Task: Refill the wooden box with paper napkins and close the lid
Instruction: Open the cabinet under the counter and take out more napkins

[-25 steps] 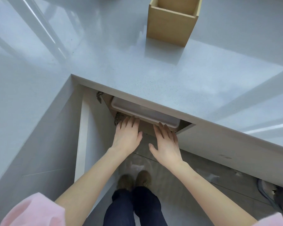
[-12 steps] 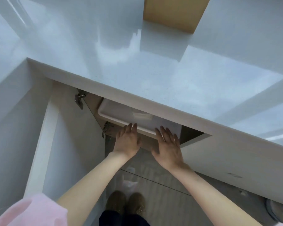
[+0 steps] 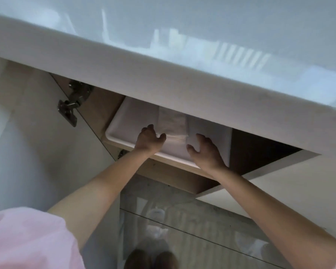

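Note:
A stack of pale paper napkins [image 3: 172, 124] lies in a white plastic tray [image 3: 118, 139] on a shelf inside the open cabinet under the counter. My left hand [image 3: 148, 139] reaches over the tray's front rim at the stack's left side, thumb apart and touching the stack's front edge. At the stack's right side is my right hand [image 3: 207, 152], its fingers spread against a white sheet or pack [image 3: 208, 129]. Neither hand visibly closes on anything. The wooden box is out of view.
The thick white countertop edge [image 3: 163, 78] overhangs the cabinet and hides the tray's back. The cabinet door [image 3: 37, 152] stands open at the left on metal hinges [image 3: 72, 105]. Below are the wooden shelf front [image 3: 173, 177], the floor and my shoes [image 3: 149, 259].
My head dropped lower and closer, so the wooden box left the view. Both hands moved from the tray's front rim into the tray, beside the napkin stack, which now shows.

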`<state>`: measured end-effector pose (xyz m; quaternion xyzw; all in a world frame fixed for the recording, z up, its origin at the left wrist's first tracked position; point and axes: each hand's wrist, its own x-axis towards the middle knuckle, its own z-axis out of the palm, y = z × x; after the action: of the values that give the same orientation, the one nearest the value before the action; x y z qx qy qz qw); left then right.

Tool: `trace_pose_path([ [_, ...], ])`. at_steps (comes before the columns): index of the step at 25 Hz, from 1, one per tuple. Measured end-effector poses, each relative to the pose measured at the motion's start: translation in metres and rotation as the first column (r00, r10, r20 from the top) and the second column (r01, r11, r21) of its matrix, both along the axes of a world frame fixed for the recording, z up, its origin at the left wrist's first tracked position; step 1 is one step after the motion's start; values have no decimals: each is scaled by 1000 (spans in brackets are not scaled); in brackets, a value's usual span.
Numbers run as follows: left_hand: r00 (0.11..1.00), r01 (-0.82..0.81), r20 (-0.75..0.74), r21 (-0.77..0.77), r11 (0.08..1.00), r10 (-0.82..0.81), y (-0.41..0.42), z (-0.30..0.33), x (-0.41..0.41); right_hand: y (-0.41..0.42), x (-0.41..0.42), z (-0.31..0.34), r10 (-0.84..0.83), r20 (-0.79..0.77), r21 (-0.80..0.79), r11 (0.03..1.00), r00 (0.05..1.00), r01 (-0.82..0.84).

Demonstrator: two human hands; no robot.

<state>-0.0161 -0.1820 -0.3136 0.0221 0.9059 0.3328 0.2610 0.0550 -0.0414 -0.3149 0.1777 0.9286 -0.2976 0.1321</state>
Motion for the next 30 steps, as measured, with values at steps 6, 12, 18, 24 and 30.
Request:
trace_pose_path([
  [6, 964, -213, 197, 170, 962, 179, 5, -28, -30, 3, -50, -26, -343, 127, -275, 889, 931, 366],
  [12, 934, -306, 283, 310, 900, 220, 11, -34, -29, -12, -70, -30, -450, 183, -448, 753, 874, 482],
  [18, 912, -357, 323, 318, 878, 253, 11, -36, -29, -24, -68, -34, -557, 188, -544, 627, 809, 558],
  [24, 874, -385, 430, 326, 863, 228, 3, -12, -7, -30, -43, -17, -624, 322, -716, 331, 712, 614],
  [30, 755, -521, 614, 348, 780, 230, -12, 30, 22, -44, -3, 25, -549, 381, -782, 238, 744, 576],
])
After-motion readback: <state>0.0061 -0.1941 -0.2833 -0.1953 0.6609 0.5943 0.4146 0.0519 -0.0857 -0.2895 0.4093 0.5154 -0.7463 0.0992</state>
